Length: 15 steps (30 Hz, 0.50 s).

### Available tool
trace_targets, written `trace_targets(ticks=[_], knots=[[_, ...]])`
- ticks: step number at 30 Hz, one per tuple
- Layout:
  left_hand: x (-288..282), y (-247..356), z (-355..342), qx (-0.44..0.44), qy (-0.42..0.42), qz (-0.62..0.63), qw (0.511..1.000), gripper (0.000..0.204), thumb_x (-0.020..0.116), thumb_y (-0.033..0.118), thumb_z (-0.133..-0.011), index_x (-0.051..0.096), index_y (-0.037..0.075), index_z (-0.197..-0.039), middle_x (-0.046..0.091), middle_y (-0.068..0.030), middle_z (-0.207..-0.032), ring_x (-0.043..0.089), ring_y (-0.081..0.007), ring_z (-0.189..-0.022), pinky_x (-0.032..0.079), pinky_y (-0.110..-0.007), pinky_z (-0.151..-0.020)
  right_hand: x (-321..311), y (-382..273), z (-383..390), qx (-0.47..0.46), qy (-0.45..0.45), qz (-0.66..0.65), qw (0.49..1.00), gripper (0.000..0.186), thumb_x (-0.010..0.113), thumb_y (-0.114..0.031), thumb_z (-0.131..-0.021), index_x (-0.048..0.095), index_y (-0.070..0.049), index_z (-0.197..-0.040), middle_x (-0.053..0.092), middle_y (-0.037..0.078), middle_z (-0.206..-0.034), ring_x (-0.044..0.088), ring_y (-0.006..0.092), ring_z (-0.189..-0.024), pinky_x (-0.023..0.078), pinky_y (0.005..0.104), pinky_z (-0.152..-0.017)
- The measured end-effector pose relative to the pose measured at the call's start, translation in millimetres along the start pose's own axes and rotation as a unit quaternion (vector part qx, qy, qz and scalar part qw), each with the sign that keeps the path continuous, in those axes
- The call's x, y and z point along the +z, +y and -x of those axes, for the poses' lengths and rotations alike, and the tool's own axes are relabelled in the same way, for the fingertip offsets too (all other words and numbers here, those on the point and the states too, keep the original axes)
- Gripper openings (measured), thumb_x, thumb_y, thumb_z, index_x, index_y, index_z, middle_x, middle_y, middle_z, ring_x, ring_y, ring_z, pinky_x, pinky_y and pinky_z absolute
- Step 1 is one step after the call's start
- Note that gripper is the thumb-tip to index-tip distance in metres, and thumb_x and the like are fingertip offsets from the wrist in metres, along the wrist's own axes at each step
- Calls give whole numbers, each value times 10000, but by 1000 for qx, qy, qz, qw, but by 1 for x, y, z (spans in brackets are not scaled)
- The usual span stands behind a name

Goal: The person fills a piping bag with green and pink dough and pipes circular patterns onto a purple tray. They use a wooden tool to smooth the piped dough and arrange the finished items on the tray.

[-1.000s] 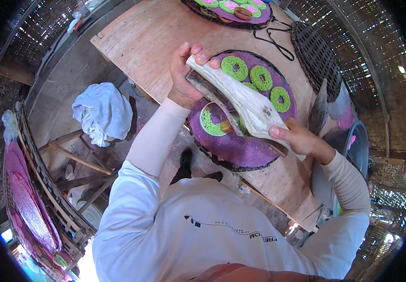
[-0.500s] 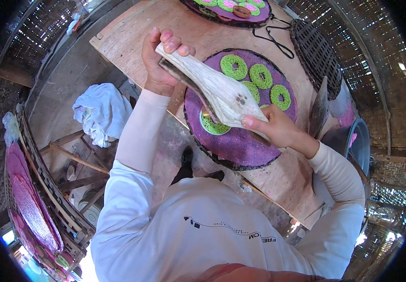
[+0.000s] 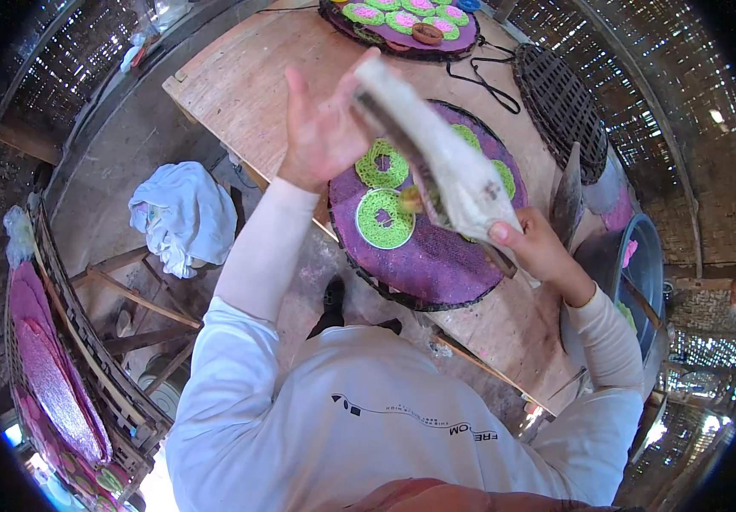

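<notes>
My right hand [image 3: 545, 254] grips the lower end of a long, white, cloth-wrapped implement [image 3: 462, 158] with a dark wooden-looking edge, held slanting above the round purple mat [image 3: 436, 269]. Beside its upper end, my left hand [image 3: 325, 128] is open, palm up with fingers spread; motion blurs the fingertips. Lacy green rings lie on the mat, among them one at its left side [image 3: 368, 166]. A nearer green ring [image 3: 370, 224] sits inside a thin pale hoop. By it, a small yellowish blurred part [image 3: 411, 200] shows under the implement, which hides some of the rings.
At the table's far end is another round tray [image 3: 368, 36] with green-and-pink pieces and a small brown bowl [image 3: 427, 33]. To the right are a dark woven tray [image 3: 560, 107] and a grey-blue tub [image 3: 648, 264]. White cloth [image 3: 182, 213] lies heaped at the left, above stacked pink sheets [image 3: 57, 375].
My left hand has let go of the implement's upper end and opened. That end has swung right and away, while my right hand has moved slightly right and nearer. More of the left-side rings shows.
</notes>
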State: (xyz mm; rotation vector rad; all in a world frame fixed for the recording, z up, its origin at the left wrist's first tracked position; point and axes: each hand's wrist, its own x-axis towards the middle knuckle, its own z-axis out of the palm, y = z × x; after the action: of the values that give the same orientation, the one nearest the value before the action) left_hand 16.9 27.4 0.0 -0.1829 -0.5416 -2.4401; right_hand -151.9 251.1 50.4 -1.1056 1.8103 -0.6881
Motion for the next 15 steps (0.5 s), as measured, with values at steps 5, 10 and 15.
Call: trace_targets(ticks=[5,10,15], knots=[[26,-18,17,22,-173,-637,751,772,821,195,-577,433,-12,-1212,495,-124,-1223,460,-200,-1139,345,-337,-978,9,-23,-2,-17,-70,-99,993,549,537,-492,-844,610,42,-948,632,75,-781,601,120,-686,477,239,-645],[42,-6,27,219,-46,-627,746,436,757,142,-630,585,-17,-998,634,-120,-976,611,-210,-889,466,-320,-817,46,10,-40,-273,-2,-208,939,561,387,-424,-913,445,22,-1250,472,171,-1262,503,267,-1112,394,366,-929],[27,21,61,219,142,-613,746,398,737,45,-614,583,-22,-975,638,-96,-920,608,-178,-829,477,-300,-753,93,10,-80,-342,139,251,895,388,540,-172,-831,513,-147,-1217,546,193,-1111,526,345,-1037,420,399,-858]])
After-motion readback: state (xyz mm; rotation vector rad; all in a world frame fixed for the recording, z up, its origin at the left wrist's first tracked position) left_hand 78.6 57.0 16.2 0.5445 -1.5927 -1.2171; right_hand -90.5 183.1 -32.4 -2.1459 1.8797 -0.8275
